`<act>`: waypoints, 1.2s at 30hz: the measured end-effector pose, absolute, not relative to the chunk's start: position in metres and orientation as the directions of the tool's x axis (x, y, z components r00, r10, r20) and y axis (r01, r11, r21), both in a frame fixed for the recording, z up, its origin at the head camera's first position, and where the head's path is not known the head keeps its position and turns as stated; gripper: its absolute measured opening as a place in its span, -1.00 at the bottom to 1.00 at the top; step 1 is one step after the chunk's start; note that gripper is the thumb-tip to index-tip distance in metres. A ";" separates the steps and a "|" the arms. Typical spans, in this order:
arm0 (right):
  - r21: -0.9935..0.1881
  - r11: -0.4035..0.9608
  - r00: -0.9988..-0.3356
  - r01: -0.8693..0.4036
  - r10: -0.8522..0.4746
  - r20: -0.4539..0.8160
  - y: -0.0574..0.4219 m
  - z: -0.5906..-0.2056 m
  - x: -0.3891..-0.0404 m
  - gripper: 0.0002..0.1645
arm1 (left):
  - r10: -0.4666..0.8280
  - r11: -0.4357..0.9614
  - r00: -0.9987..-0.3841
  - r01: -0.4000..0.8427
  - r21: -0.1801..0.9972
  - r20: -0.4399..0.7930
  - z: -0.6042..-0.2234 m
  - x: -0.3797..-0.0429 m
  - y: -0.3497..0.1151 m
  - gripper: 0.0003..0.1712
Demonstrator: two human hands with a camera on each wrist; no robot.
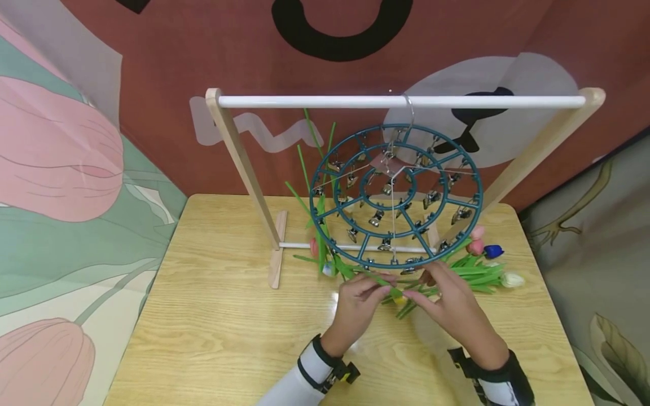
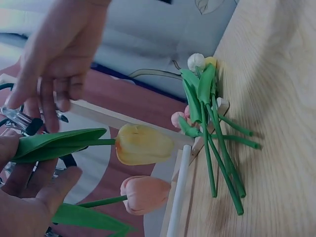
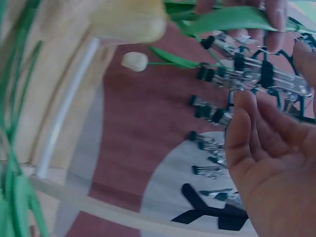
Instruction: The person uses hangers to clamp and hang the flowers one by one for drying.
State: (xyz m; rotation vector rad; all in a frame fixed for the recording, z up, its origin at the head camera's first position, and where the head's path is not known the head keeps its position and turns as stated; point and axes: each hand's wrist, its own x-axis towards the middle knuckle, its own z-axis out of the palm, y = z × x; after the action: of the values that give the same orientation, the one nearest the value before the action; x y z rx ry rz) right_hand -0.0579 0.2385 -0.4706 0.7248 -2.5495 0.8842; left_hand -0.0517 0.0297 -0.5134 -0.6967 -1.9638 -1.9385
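Observation:
My left hand (image 1: pixel 355 304) holds a yellow tulip (image 2: pixel 143 144) by its green leaf and stem, the bloom pointing away from the palm. Close to it, my right hand (image 1: pixel 452 304) pinches a metal clip (image 3: pixel 286 81) with dark tips at the near rim of a round blue-green hanger (image 1: pixel 363 254). In the right wrist view, the leaf (image 3: pixel 232 22) lies beside this clip. The hanger hangs by its hook from a white rod (image 1: pixel 315 102) and bears several clips. A pink tulip (image 2: pixel 145 195) is near the left hand in the left wrist view.
Loose tulips, with green stems (image 1: pixel 474 273) and pink, blue and white heads, lie on the wooden table (image 1: pixel 218 316) at the right. Wooden posts (image 1: pixel 246 169) hold up the rod, with a lower white bar (image 1: pixel 299 245) between the feet. A patterned cloth (image 1: pixel 167 84) stands behind.

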 end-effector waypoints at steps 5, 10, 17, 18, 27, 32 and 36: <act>-0.486 0.629 -0.773 -0.607 -0.325 0.545 0.233 -0.455 -0.065 -0.21 | 0.134 0.079 -0.810 0.583 0.808 0.571 -0.514 -0.053 0.029 -0.94; -0.503 0.578 -0.752 -0.642 -0.347 0.561 0.230 -0.446 -0.069 -0.45 | 0.140 0.115 -0.801 0.597 0.794 0.582 -0.516 -0.053 0.029 -0.91; -0.721 0.464 -0.856 -0.515 -0.323 0.404 0.227 -0.443 -0.067 -0.44 | 0.126 0.094 -0.843 0.535 0.840 0.522 -0.512 -0.049 0.033 -0.89; -0.754 0.427 -0.864 -0.499 -0.314 0.394 0.226 -0.444 -0.066 -0.44 | 0.125 0.091 -0.847 0.528 0.844 0.516 -0.510 -0.048 0.034 -0.89; -0.853 0.112 -0.840 -0.509 -0.283 0.464 0.221 -0.447 -0.066 -0.71 | 0.120 0.071 -0.876 0.477 0.876 0.467 -0.508 -0.048 0.035 -0.90; -0.834 0.097 -0.825 -0.543 -0.250 0.507 0.218 -0.449 -0.065 -0.79 | 0.138 0.046 -0.880 0.463 0.885 0.454 -0.521 -0.051 0.035 -0.87; -0.841 0.098 -0.835 -0.532 -0.227 0.502 0.215 -0.449 -0.063 -0.81 | 0.150 0.048 -0.878 0.466 0.883 0.455 -0.523 -0.051 0.033 -0.86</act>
State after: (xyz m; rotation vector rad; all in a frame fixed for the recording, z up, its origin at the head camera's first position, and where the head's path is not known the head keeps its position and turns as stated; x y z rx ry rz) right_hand -0.0632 0.2153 -0.4493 0.7579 -2.1311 1.8069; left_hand -0.0505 0.0327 -0.5226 -0.6310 -2.0848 -1.9141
